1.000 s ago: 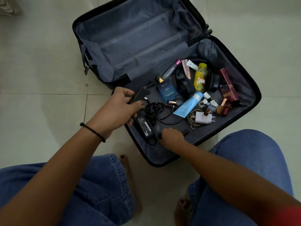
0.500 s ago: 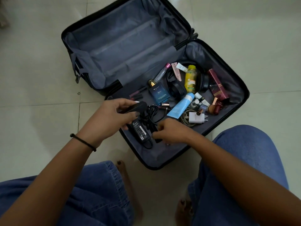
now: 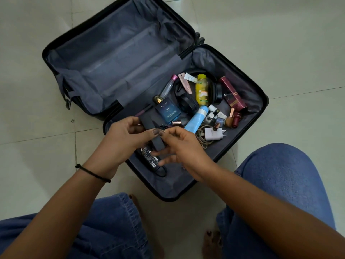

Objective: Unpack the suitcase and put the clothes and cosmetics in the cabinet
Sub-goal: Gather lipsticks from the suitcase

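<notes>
A black suitcase (image 3: 261, 107) lies open on the floor, its left half holding only grey lining. The right half holds cosmetics: a blue perfume box (image 3: 167, 111), a yellow bottle (image 3: 202, 90), a light blue tube (image 3: 197, 119), a maroon box (image 3: 233, 94) and several small lipsticks. My left hand (image 3: 123, 137) grips a slim dark grey case (image 3: 153, 133) above the suitcase's near corner. My right hand (image 3: 183, 146) pinches the same case from the right. Under both hands lies a black power adapter (image 3: 149, 157) with its cable.
Black headphones (image 3: 188, 103) and a white charger plug (image 3: 212, 134) with a coiled cable lie among the cosmetics. Pale floor tiles surround the suitcase. My knees in blue jeans and my bare feet sit at the frame's bottom.
My left hand has lifted the dark case from the suitcase's near corner. My right hand left the suitcase floor and came up to take hold of the case too.
</notes>
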